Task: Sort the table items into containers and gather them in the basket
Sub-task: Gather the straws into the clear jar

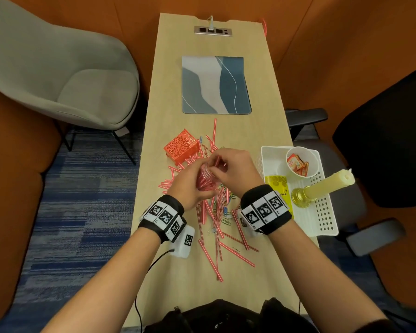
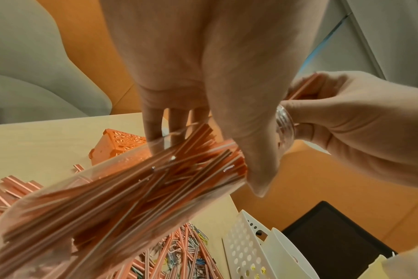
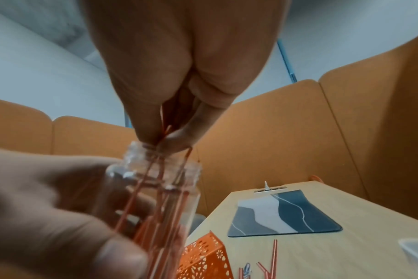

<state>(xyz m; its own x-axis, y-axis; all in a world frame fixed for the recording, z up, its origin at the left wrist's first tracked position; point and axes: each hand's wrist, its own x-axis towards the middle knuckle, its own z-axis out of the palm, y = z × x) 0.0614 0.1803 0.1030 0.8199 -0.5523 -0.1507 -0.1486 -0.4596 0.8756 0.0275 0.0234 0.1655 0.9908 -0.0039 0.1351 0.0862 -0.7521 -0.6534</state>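
1. Two hands are showing: the left hand (image 1: 190, 188) and the right hand (image 1: 235, 169).
2. One clear bottle (image 2: 131, 198) is showing, holding many red-striped straws, too many to count.
3. Dozens more straws (image 1: 214, 212) are lying loose on the table; a few coloured paper clips (image 1: 226, 216) are mixing in, number unclear.
4. One orange cut-out box (image 1: 181, 147) is standing there.
5. One white basket (image 1: 322, 212) is holding one paper cup (image 1: 301, 162), one candle (image 1: 327, 185) and one yellow packet (image 1: 277, 186).
6. One placemat (image 1: 215, 85) is lying there.

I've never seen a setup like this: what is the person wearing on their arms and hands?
Both hands, left and right, are bare, forearms uncovered. Each wrist carries a black band with white square tags printed in black patterns. A white tagged box with a thin black cable hangs at the left wrist.
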